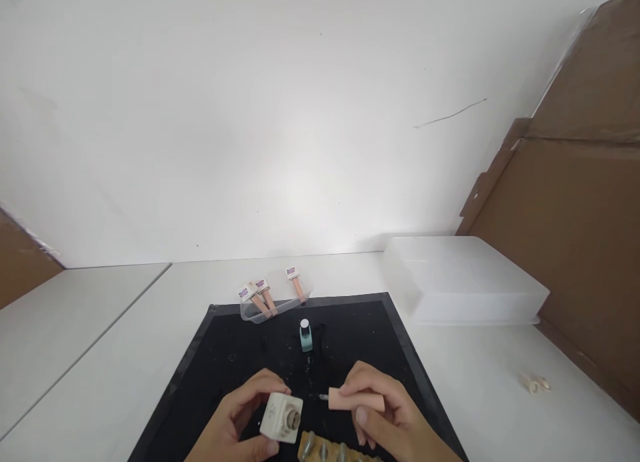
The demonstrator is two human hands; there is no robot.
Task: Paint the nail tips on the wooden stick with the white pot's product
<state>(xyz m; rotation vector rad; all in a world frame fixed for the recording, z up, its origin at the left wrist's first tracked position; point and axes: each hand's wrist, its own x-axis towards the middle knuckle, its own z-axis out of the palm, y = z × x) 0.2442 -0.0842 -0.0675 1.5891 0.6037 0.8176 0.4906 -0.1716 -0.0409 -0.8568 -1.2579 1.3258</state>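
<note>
Over the black mat (240, 355), the left hand (235, 422) grips a small white cube-shaped device (281, 417), its round socket facing up. The right hand (385, 415) pinches a pink handle (356, 400) whose thin tip, possibly a bit, points at the cube without touching. A teal bottle (305, 335) stands farther off; bits (325, 449) wait in a near holder.
</note>
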